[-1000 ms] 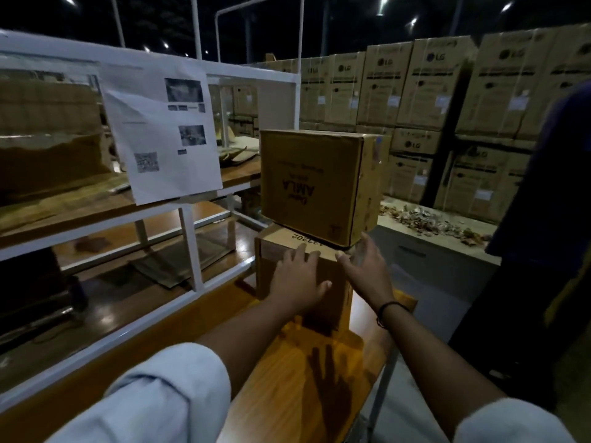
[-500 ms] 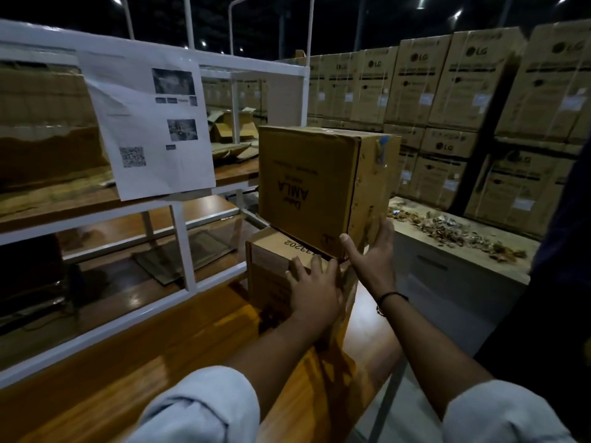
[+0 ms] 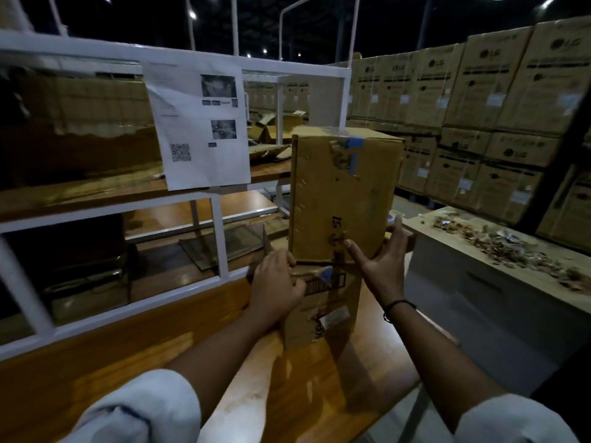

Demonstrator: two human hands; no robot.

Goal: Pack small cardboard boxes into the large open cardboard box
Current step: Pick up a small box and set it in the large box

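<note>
Your left hand [image 3: 276, 284] grips the lower box [image 3: 323, 302] on the wooden bench [image 3: 160, 353]; your right hand [image 3: 382, 262], fingers spread, cradles the upper box [image 3: 342, 196] stacked on it. No large open box is apparently visible, so packing remains

upper box [image 3: 342, 193]: brown, blue tape | frame [image 3: 220, 238]: white | table [image 3: 179, 340]: orange-brown wood

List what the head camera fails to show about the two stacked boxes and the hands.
- Upper box: its contents; it is taped shut.
- Lower box: its top, covered by the upper box.
- Left hand: fingertips, curled over the lower box's edge.
- Right hand: whether its fingers grip or just touch; blurred.
- Lower box label: print too small.
</note>
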